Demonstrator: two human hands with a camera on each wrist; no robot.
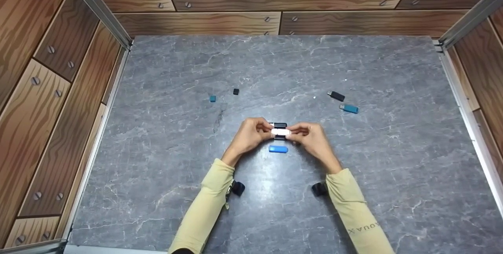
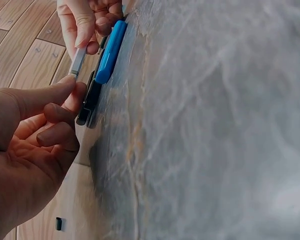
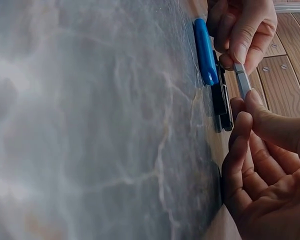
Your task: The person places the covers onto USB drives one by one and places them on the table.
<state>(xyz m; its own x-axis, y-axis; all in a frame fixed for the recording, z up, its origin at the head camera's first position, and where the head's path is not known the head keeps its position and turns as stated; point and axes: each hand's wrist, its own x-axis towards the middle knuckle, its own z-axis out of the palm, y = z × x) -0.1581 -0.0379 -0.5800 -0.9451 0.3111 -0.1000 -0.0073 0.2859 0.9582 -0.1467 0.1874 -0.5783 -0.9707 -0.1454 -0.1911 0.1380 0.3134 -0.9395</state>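
One white USB stick (image 1: 280, 131): lies crosswise between the left hand (image 1: 251, 133) and the right hand (image 1: 314, 138); raised off the desk (image 1: 173, 140) in both wrist views, with a narrow joint near its left end.
Two hands, bare: left clamped by thumb and finger on the white USB stick's left end, right clamped likewise on its right end; other fingers loosely bent.
Two dark sticks by the hands: the far dark stick (image 1: 280, 125) just beyond the white one in the head view; the near dark stick (image 1: 279, 138) just on its near side, partly covered.
One blue stick (image 1: 278, 149): nearest the person of all the sticks, on the desk, roughly parallel to the white one, apart from both hands.
Two sticks with bare connectors: black stick (image 1: 338, 96) and teal stick (image 1: 350, 109), beyond the right hand and to its right; near each other, not touching, connectors toward the left.
Two small caps: black cap (image 1: 236, 91) and teal cap (image 1: 212, 98), beyond the left hand and to its left; apart from each other.
Two sleeves, pale yellow: left sleeve (image 1: 204, 207), right sleeve (image 1: 355, 207), the right one lettered.
Two wrist cameras, dark: left camera (image 1: 238, 188), right camera (image 1: 319, 188), one on the inner side of each forearm.
One desk: grey, marbled with pale veins.
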